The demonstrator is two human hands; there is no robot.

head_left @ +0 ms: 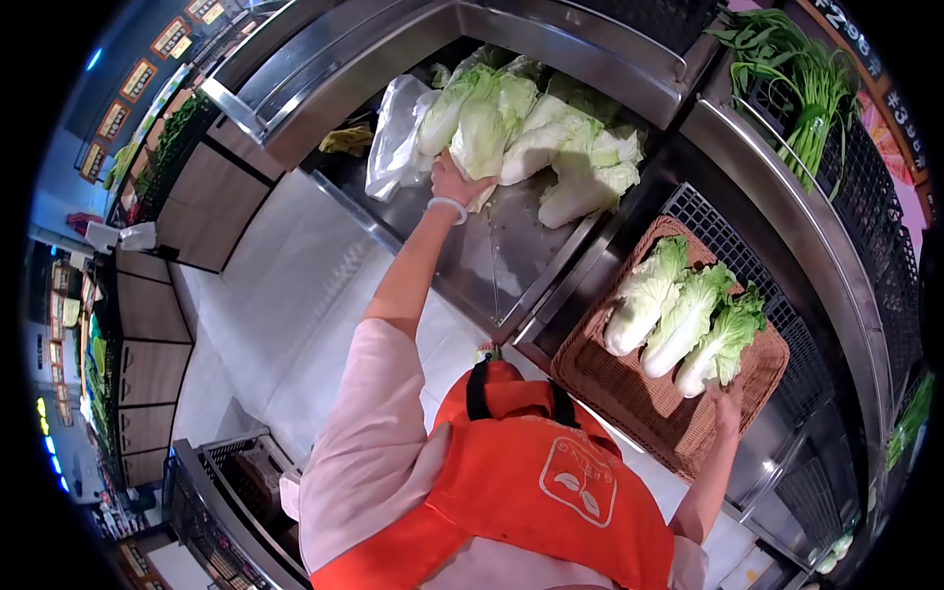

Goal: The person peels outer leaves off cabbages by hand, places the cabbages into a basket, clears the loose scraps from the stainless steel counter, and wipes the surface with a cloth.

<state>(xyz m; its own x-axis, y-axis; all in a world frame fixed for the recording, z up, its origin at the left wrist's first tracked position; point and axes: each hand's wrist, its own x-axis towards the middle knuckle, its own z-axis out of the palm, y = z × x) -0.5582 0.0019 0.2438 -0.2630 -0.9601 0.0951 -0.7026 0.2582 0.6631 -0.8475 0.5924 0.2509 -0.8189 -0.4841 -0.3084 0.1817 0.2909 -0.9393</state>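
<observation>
My left hand [458, 187] is closed around the lower end of a pale napa cabbage [479, 138] at the front of a heap on the metal shelf. Its fingers are partly hidden by the leaves. To the right, three napa cabbages lie side by side in a brown wicker basket [612, 379]. My right hand [726, 403] is at the basket's near side, fingers apart, its fingertips against the lower part of the rightmost cabbage [726, 339]. Clear plastic wrap [395, 147] lies left of the heap, and more cabbages [590, 177] rest to its right.
Metal shelf rims [551, 285] separate the heap from the basket. A black plastic grate [708, 221] lies behind the basket. Green leafy stalks [814, 123] stand on the upper right rack. A dark crate [241, 482] is at lower left, beside the tiled floor [295, 275].
</observation>
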